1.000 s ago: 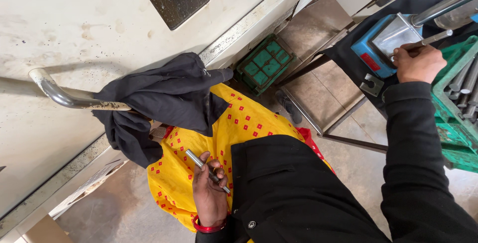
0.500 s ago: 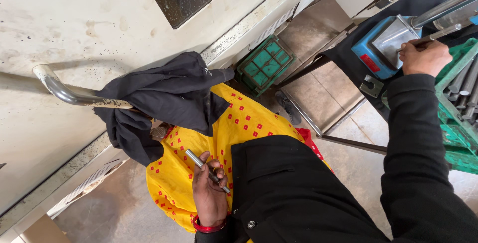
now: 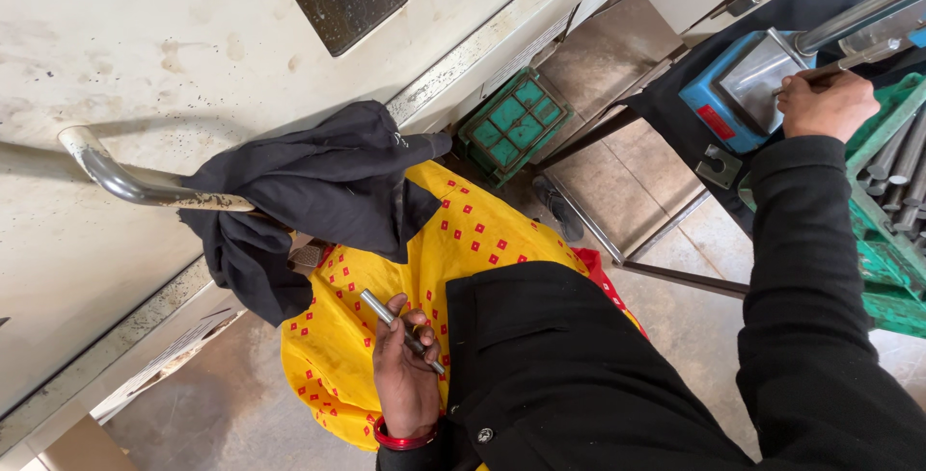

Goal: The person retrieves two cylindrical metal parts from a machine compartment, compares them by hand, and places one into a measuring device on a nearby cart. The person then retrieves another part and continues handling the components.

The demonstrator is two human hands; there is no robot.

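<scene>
The short metal rod (image 3: 397,328) in the left hand (image 3: 407,379) looks like solid steel, so it should be stiff, dense for its size, and smooth enough to slip through loose fingers; a pinch around its middle, as it is taken now, seems the safest hold, since an end grip would let it swing. It is a slim, silver-grey cylinder with a dull sheen, tilted with its upper end toward the yellow cloth with red squares (image 3: 453,269) and its lower end running past the fingertips. The left hand is closed around it, fingers curled, held low in front of the black jacket (image 3: 579,375), with a red bangle (image 3: 403,440) at the wrist. The right hand (image 3: 828,105) is stretched out to the upper right and clenched on a thin metal bar (image 3: 849,61) beside a blue and grey machine block (image 3: 743,85); how firmly it holds I cannot tell. More rods (image 3: 897,167) of similar kind lie in a green crate (image 3: 883,269) just beside that hand. A dark cloth (image 3: 309,191) hangs over a curved steel handle (image 3: 116,177) on the pale machine panel (image 3: 193,37).
</scene>
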